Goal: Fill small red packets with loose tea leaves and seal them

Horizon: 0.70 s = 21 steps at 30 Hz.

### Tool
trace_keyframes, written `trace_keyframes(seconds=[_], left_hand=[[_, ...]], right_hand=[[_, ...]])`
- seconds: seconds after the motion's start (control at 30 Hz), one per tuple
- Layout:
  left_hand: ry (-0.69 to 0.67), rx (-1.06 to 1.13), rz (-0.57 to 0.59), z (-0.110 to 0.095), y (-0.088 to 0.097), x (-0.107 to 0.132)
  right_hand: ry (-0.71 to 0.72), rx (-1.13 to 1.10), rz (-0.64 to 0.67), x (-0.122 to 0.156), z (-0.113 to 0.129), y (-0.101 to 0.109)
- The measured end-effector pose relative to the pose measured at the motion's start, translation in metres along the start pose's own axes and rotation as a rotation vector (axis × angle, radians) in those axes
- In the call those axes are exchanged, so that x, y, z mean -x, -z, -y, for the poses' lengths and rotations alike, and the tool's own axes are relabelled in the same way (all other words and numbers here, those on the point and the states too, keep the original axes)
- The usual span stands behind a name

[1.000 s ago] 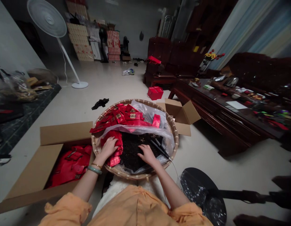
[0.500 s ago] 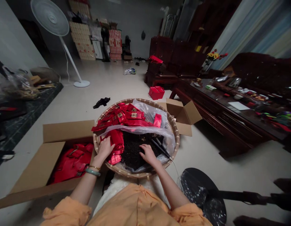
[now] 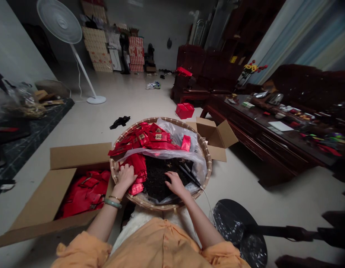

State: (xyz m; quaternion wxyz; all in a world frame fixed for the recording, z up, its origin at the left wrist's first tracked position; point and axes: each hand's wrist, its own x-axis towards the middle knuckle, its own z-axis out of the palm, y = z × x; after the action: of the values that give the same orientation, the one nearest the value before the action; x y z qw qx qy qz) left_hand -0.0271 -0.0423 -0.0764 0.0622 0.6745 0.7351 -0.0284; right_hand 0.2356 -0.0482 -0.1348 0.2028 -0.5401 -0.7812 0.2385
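Observation:
A round woven basket tray (image 3: 206, 152) rests in front of me, lined with clear plastic. A dark heap of loose tea leaves (image 3: 158, 175) lies in its near half, and several red packets (image 3: 150, 139) are piled at the far side. My left hand (image 3: 125, 176) is curled on a stack of red packets (image 3: 139, 169) at the tray's left edge. My right hand (image 3: 174, 182) lies on the dark leaves, fingers bent down into them. A black tool (image 3: 190, 175) lies just right of that hand.
An open cardboard box (image 3: 46, 193) with red bags sits at my left. A smaller open box (image 3: 214, 136) stands beyond the tray at right. A black bag-lined bin (image 3: 239, 230) is at my right knee. A long dark wooden table (image 3: 273, 137) runs along the right. A white fan (image 3: 63, 29) stands far left.
My left hand has pulled back a little toward the tray's left rim and curled over the red packets. The right hand stays on the leaves.

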Motion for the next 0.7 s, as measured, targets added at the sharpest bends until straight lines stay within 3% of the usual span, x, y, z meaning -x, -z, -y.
trace_keyframes(seconds=[0.13, 0.27, 0.5, 0.6, 0.7], left_hand=[[-0.097, 0.027, -0.036, 0.005, -0.006, -0.004], [-0.076, 0.038, -0.102, 0.004, -0.006, -0.002], [0.055, 0.16, -0.463, -0.014, 0.031, 0.027], [0.023, 0.394, -0.423, -0.025, 0.047, 0.046], [-0.068, 0.759, -0.231, -0.037, 0.051, 0.059]], right_hand=[[-0.002, -0.001, -0.005, 0.0, -0.001, -0.001], [0.008, -0.012, -0.019, 0.002, -0.001, -0.002], [0.019, -0.166, -0.252, 0.005, 0.013, 0.002], [0.008, -0.376, -0.317, -0.002, 0.023, 0.006], [-0.077, -0.642, -0.358, -0.013, 0.029, 0.008]])
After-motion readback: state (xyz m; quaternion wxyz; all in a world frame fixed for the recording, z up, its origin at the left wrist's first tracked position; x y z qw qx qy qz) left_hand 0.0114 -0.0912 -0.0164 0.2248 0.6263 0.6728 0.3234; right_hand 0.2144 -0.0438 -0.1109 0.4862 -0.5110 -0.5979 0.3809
